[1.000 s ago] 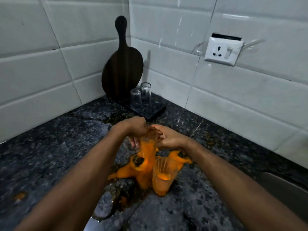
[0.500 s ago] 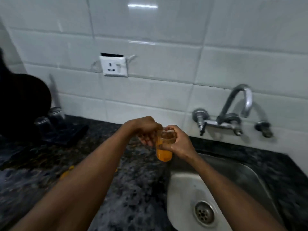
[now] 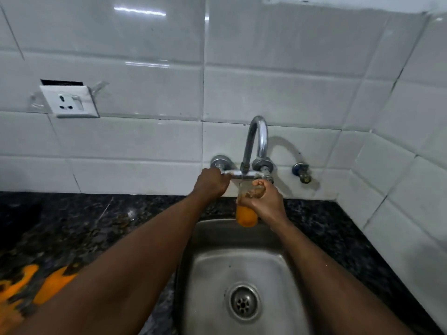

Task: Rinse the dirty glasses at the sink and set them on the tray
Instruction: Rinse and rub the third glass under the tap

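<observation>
The right hand point(image 3: 264, 201) is wrapped around a glass point(image 3: 246, 215), fingers curled about its upper half, holding it upright just under the crossbar of the tap point(image 3: 256, 141) and above the back rim of the sink point(image 3: 242, 262). The lower part of the glass holds orange liquid and the upper part is smeared brownish. Just to its left, the left hand point(image 3: 211, 182) is clenched over the left tap handle point(image 3: 221, 163), knuckles up. Both forearms reach forward over the steel basin, whose drain point(image 3: 243, 302) sits near the bottom. A dark speckled counter point(image 3: 96, 218) surrounds the sink, with an orange spill point(image 3: 29, 284) at its left edge. On the white tiled wall point(image 3: 290, 68) are a small valve point(image 3: 302, 171) right of the tap and a socket point(image 3: 70, 101) far left.
</observation>
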A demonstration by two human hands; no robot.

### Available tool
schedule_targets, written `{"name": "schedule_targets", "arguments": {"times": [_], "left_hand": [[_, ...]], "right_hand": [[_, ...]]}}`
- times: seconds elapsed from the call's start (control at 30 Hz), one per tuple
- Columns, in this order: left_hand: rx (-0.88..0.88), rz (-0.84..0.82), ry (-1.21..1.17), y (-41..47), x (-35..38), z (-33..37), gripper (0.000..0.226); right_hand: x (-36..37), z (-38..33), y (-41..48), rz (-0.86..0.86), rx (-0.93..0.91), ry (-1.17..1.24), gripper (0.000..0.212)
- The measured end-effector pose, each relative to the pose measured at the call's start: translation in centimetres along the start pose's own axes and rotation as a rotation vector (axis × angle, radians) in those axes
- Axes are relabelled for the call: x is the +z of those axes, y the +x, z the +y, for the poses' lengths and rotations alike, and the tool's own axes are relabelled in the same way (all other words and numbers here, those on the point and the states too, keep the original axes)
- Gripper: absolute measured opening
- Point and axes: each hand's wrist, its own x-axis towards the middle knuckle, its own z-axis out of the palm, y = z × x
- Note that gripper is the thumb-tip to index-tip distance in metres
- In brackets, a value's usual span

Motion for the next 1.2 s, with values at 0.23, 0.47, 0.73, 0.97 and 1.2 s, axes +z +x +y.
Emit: {"name": "schedule_targets", "arguments": {"times": [0.23, 0.47, 0.73, 0.97, 1.2], "left_hand": [[-0.02, 0.055, 0.05, 0.2, 0.9, -0.2, 0.02], [-0.169, 0.107, -0.349, 0.1, 1.0, -0.9, 0.038], [-0.601, -0.275, -0.847, -3.9, 4.5, -1.8, 0.072], [-0.585, -0.509, -1.51, -6.3, 7.3, 0.5, 0.056], [-0.594, -0.23, -1.226, -5.5, 5.9, 0.0, 0.047]], "right_hand": [[-0.2, -0.5, 1.2, -0.003, -0.014, 0.007, 0.069], [0.2, -0.4, 1.4, 0.011, 0.014, 0.044, 0.068], [-0.6, -0.6, 0.5, -0.021, 0.048, 0.107, 0.069], [-0.8, -0.5, -0.7, -0.15, 0.125, 0.16, 0.045], [-0.6, 0.7, -2.6, 0.01, -0.394, -0.275, 0.035]]}}
